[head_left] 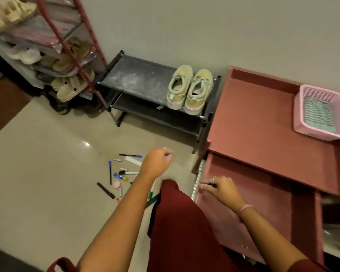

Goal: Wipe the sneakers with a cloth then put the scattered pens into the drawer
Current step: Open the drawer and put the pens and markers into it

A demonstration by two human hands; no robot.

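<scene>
A pair of pale yellow-green sneakers point(188, 89) stands on the top shelf of a low black shoe rack point(139, 79). Several pens and markers point(122, 175) lie scattered on the tiled floor, partly hidden by my left forearm. My left hand point(157, 161) hovers just right of them, fingers loosely curled, with nothing seen in it. The pink drawer point(243, 203) stands pulled out and looks bare inside. My right hand point(220, 188) rests at its left rim, fingers stretched out to the left. A striped cloth point(318, 112) lies in a pink basket point(300, 130) on the cabinet top.
The pink cabinet top point(253, 118) has a raised rim. A tall rack point(67, 55) with several beige shoes stands at the left by the wall. My knee in dark red cloth point(177, 213) sits between both arms. Bare tiles spread to the left.
</scene>
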